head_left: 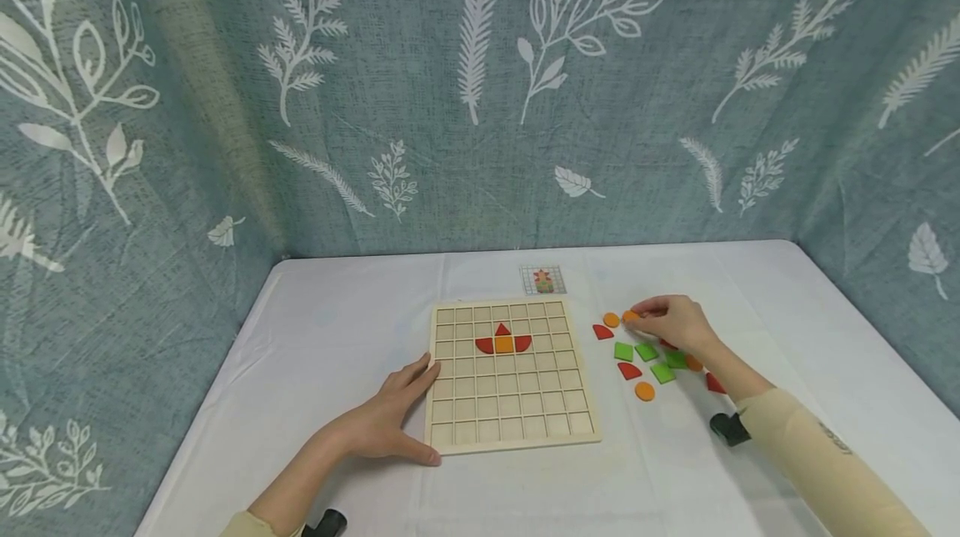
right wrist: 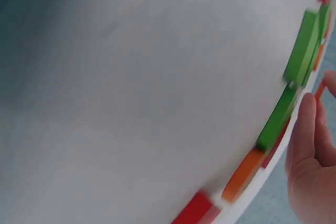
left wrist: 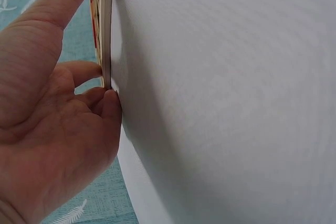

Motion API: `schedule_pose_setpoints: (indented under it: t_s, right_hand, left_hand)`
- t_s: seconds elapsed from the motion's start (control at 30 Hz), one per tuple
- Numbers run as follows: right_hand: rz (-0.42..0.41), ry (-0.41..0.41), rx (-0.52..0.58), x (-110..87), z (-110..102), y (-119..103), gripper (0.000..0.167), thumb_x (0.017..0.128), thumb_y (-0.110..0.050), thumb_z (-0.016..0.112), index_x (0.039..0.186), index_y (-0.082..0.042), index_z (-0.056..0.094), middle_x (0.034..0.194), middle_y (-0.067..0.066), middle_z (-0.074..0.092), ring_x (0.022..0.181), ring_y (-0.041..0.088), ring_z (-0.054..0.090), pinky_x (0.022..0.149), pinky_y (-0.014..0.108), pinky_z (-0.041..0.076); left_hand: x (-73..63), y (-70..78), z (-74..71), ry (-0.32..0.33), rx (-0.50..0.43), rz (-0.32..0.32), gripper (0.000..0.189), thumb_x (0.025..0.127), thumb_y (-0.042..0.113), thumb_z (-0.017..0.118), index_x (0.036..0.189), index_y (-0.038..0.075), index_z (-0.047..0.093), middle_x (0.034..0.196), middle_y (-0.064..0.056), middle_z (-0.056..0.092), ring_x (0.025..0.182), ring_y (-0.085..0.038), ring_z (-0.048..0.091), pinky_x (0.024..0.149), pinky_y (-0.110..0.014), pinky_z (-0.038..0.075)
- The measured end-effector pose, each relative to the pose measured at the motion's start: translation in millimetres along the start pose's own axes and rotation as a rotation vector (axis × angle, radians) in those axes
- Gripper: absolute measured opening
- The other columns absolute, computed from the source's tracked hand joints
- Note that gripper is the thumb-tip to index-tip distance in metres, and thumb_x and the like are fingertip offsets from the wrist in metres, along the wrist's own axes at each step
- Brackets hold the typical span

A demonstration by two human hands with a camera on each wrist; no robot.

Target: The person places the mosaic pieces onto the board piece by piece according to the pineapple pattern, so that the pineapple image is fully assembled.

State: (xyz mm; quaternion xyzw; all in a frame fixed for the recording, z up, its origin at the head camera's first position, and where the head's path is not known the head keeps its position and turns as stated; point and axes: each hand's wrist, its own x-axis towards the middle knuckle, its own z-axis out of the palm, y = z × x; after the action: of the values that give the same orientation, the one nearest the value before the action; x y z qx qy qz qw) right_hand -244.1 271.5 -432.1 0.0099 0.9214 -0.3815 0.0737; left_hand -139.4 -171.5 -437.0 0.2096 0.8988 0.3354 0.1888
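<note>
against the grid board, left hand outspread; beside it, right hand, orange disc in its pinch

A table is carrying a board that is touching the left fingers; a card is lying beyond and between both sets of fingers; green squares, red wedges and orange discs are lying near the right fingers.

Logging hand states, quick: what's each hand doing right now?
Left hand: open, touching the left edge of the gridded board.
Right hand: closed, pinching an orange disc.
</note>
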Motion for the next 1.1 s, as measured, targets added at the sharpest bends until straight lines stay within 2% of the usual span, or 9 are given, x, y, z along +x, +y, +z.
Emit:
schedule_pose_setpoints:
  t_s: [0.23, 0.43, 0.83, 0.97, 1.1]
  right_hand:
    - [0.002, -0.042, 0.184, -4.8, 11.6, -13.7, 0.05, 0.086, -0.034, 0.075, 0.123, -0.001, 0.065, 0.117, 0.014, 0.066, 0.102, 0.025, 0.062, 0.082, 0.032, 0.051]
    - [-0.034, -0.091, 0.321, -8.3, 27.5, -30.3, 0.047, 0.085, -0.027, 0.077, 0.121, 0.0, 0.065, 0.11, 0.011, 0.07, 0.095, 0.02, 0.066, 0.081, 0.032, 0.054]
    - [-0.128, -0.187, 0.33, -15.1, 70.1, -67.3, 0.037, 0.083, -0.026, 0.078, 0.112, -0.005, 0.071, 0.095, 0.003, 0.071, 0.087, 0.017, 0.066, 0.079, 0.031, 0.053]
    - [-0.15, -0.214, 0.3, -17.8, 84.9, -79.2, 0.032, 0.082, -0.026, 0.079, 0.107, -0.008, 0.073, 0.092, 0.001, 0.071, 0.084, 0.014, 0.065, 0.076, 0.029, 0.051]
    - [-0.216, -0.234, 0.24, -19.1, 97.5, -89.3, 0.027, 0.081, -0.026, 0.08, 0.102, -0.01, 0.074, 0.086, -0.002, 0.07, 0.079, 0.013, 0.063, 0.072, 0.029, 0.05]
  left_hand:
    - [-0.1, -0.5, 0.9, -0.002, -0.005, -0.003, 0.119, 0.065, 0.048, 0.088, 0.155, 0.003, 0.022, 0.162, -0.017, 0.007, 0.145, -0.04, 0.009, 0.111, -0.06, 0.021]
    - [-0.8, -0.4, 1.7, -0.003, -0.01, -0.002, 0.119, 0.065, 0.047, 0.088, 0.154, 0.003, 0.022, 0.162, -0.017, 0.007, 0.145, -0.04, 0.009, 0.111, -0.06, 0.022]
    - [-0.9, 2.3, -0.1, -0.004, -0.002, -0.017, 0.119, 0.065, 0.047, 0.088, 0.155, 0.004, 0.022, 0.162, -0.016, 0.007, 0.146, -0.039, 0.009, 0.111, -0.059, 0.021]
    - [-0.6, 2.5, 0.2, -0.001, -0.001, -0.023, 0.119, 0.065, 0.047, 0.088, 0.155, 0.004, 0.022, 0.162, -0.016, 0.007, 0.146, -0.039, 0.009, 0.111, -0.059, 0.021]
    - [-0.2, 2.6, 0.5, 0.002, 0.0, -0.024, 0.119, 0.065, 0.047, 0.088, 0.155, 0.004, 0.023, 0.162, -0.016, 0.007, 0.146, -0.038, 0.009, 0.111, -0.059, 0.021]
